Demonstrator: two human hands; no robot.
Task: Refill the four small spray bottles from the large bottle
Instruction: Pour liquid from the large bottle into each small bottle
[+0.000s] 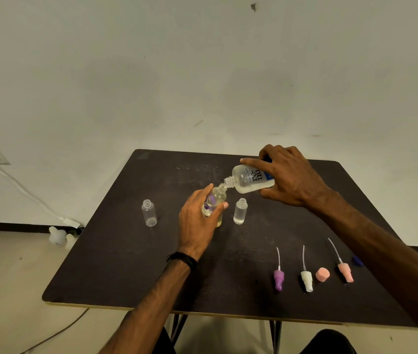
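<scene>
A dark square table (115, 264) stands against a plain off-white wall (151, 72) (scuffed in spots); left of the table, a white cable (27, 192) runs down to the pale floor (6, 290).

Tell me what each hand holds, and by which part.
Left hand grips a small bottle by its body. Right hand holds the tilted large bottle around its body.

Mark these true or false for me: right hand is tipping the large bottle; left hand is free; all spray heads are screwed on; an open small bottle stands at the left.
1. The right hand tips the large bottle: true.
2. The left hand is free: false, it holds a small bottle.
3. Spray heads are screwed on: false, the purple spray head, white spray head and pink spray head lie on the table.
4. An open clear bottle stands at the left: true.
</scene>
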